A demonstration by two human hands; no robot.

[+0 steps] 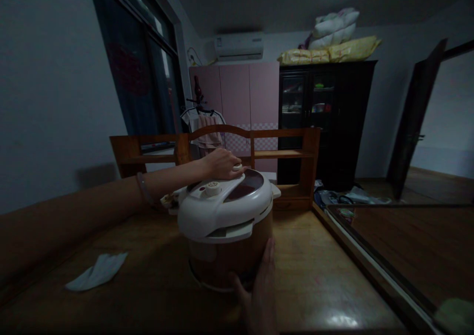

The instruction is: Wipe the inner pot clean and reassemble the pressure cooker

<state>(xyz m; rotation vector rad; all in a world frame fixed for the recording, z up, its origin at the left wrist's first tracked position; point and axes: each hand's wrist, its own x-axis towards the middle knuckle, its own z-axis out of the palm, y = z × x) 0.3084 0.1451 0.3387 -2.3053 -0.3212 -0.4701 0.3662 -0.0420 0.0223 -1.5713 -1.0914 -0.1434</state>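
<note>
An electric pressure cooker (222,221) with a white lid and a brown body stands upright on the wooden desk (303,256). My left hand (222,164) reaches across from the left, its fingers closed round the knob on the lid (200,216). Low on the right side of the body, my right hand (261,285) rests flat against the cooker with thumb and fingers apart. On the lid's top are a round white valve (213,189) and a dark see-through panel (246,184). The lid sits on the body.
A crumpled white tissue (98,273) lies on the desk at left. Wooden shelves (285,152) rise along the desk's back edge. A raised rail (363,261) runs down its right side. Behind are pink cabinets (235,93), a dark cabinet (329,127) and an open door (416,117).
</note>
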